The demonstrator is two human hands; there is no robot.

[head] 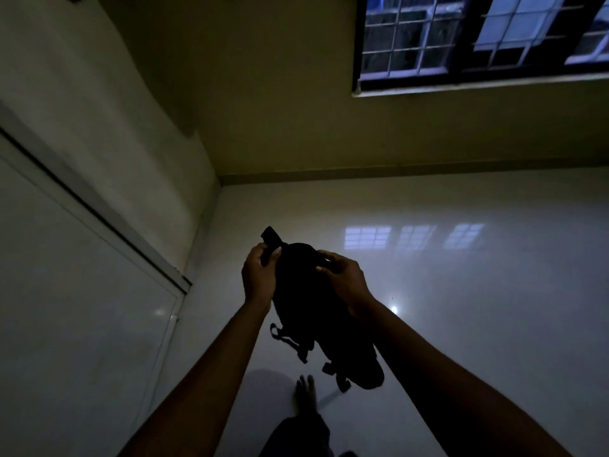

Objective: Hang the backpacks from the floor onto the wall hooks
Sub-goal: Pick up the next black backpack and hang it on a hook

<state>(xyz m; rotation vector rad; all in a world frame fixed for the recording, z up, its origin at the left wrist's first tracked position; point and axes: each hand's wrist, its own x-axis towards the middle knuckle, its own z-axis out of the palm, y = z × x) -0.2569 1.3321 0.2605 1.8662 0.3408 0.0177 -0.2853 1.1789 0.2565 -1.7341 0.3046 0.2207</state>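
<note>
Currently I have the backpack (316,311) lifted clear of the floor (461,291) and held at the centre of the frame between both hands. The left hand (260,275) is curled round the top carry loop (272,239), which stands up above its fingers. The right hand (344,278) grips the upper edge of the bag from the right, fingers curled over the top. The bag body hangs below and between the wrists. Its loose straps (290,341) dangle at lower centre, just above my foot (304,390).

Procedure for this step, as I judge it:

1. Locate the hook first. No hook is plainly visible. A dark shape on the wall (99,94) at the upper left edge of the frame is too small to identify.
2. Present the carry loop upright and open with the left hand, so that it can pass over the hook.
3. Carry the weight with the right hand. Do not load the loop until it is seated on the hook.
4. Hold the dangling straps away from the foot when turning toward the wall.
5. The room is dim and the bag reads as a black mass. Confirm that the loop is seated before releasing either hand.
</note>
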